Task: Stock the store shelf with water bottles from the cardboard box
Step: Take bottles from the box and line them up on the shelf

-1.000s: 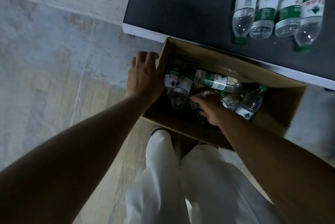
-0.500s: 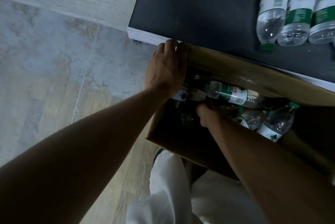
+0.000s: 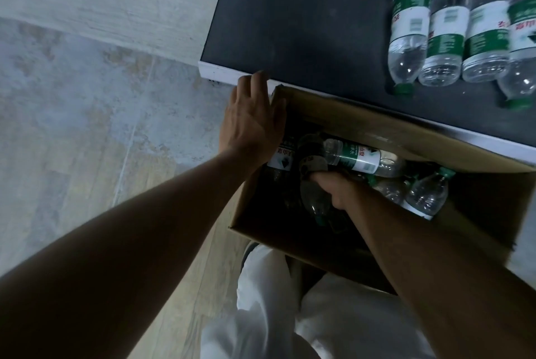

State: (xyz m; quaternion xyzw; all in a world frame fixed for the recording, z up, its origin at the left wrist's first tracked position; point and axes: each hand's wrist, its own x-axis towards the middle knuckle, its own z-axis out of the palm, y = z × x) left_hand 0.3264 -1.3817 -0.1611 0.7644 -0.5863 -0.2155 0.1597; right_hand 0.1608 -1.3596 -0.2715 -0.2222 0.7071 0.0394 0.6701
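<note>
Stood over the cardboard box point(image 3: 377, 129) on the floor point(image 3: 72, 97), hard against the near edge of the dark shelf point(image 3: 304, 24). Laid the left hand point(image 3: 252, 123) over the far left corner of the box, fingers straight and close together, tips reaching the white shelf edge; a second earlier had it lower down on the outside of that corner, so moved up to steady the box. Worked the right hand point(image 3: 333, 190) down among the loose bottles during that second, and now curled its fingers round one bottle point(image 3: 314, 204) in the shadowed left part of the box, cap end pointing near; grip looked closed, though too dim there to make out every finger. Not lifted yet: bottle still inside the box, below the rim. Left several more there, one lying across the far side point(image 3: 359, 158) and another at the right point(image 3: 426, 196). Left the four bottles point(image 3: 441, 30) on the far right of the shelf lying side by side as before, with much bare shelf to their left. Judged the picking step nearly done, with lifting out and carrying to the shelf still to come, and most of the stocking yet ahead.
</note>
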